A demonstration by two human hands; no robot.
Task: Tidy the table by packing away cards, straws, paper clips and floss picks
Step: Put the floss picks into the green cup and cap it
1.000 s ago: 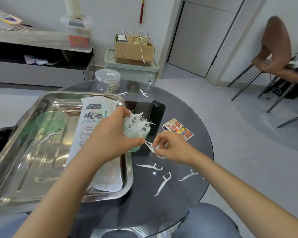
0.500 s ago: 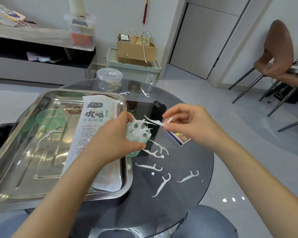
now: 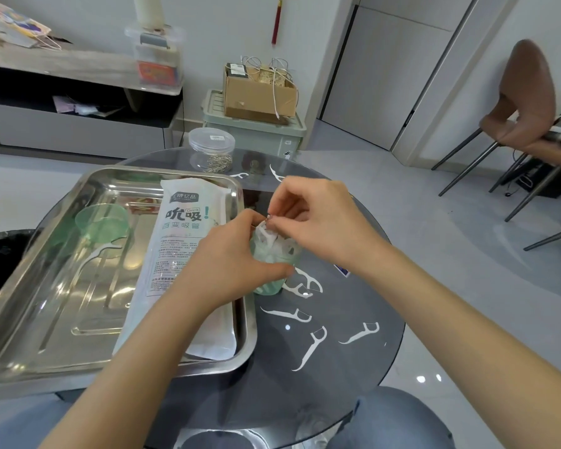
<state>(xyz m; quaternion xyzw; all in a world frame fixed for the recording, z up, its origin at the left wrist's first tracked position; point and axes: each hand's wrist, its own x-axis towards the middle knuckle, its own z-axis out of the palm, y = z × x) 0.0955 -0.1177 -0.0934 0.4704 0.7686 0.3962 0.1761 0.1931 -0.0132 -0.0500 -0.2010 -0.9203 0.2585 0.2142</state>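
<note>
Green cup [image 3: 274, 256] L hand [image 3: 230, 264], pick [image 3: 266, 226] R hand [image 3: 324, 228]

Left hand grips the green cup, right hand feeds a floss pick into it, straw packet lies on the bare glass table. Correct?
Not quite: the head view shows the straw packet lying in the metal tray, not on the glass table. The rest holds: left hand grips the green cup, right hand pinches a floss pick at its mouth.

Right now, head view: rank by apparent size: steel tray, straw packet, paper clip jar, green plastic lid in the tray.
1. steel tray, clearly largest.
2. straw packet.
3. paper clip jar and green plastic lid look alike; the jar sits farther from the camera, so unranked.
</note>
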